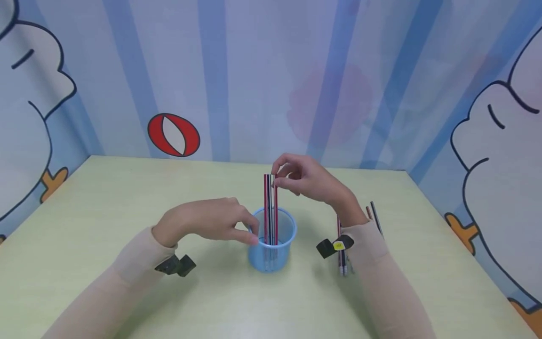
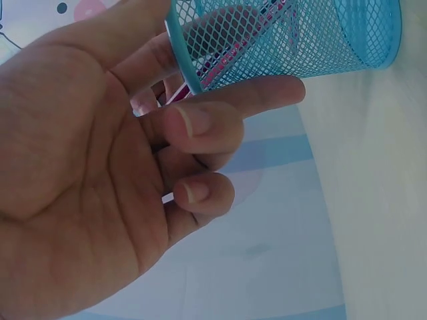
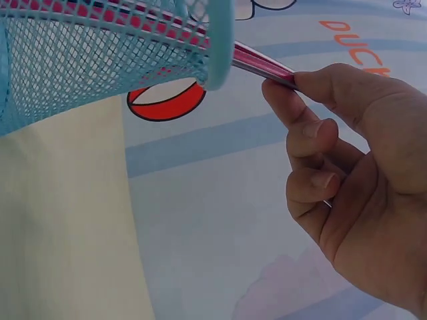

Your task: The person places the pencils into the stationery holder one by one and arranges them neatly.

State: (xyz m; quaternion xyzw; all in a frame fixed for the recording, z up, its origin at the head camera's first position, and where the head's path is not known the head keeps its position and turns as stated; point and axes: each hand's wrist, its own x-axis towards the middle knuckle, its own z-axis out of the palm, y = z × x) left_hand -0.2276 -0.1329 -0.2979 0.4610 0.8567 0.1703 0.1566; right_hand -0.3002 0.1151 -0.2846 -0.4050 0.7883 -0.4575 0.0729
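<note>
A light-blue mesh pencil cup (image 1: 271, 259) stands on the table, with several long red and dark pencils (image 1: 266, 212) upright in it, their ends well above the rim. My left hand (image 1: 216, 219) holds the cup's near-left rim. In the left wrist view, one finger (image 2: 273, 95) lies along the mesh wall (image 2: 320, 40) and others are loosely bent. Up at the pencils' top ends, my right hand (image 1: 306, 176) pinches them between thumb and forefinger. The right wrist view shows the pinched pencil ends (image 3: 267, 67) sticking out past the cup's rim (image 3: 220, 47).
More pencils (image 1: 342, 263) lie on the table to the right of the cup, partly hidden under my right forearm. The pale yellow-green table (image 1: 211, 301) ends at a printed blue-striped backdrop (image 1: 254, 94) behind and at both sides.
</note>
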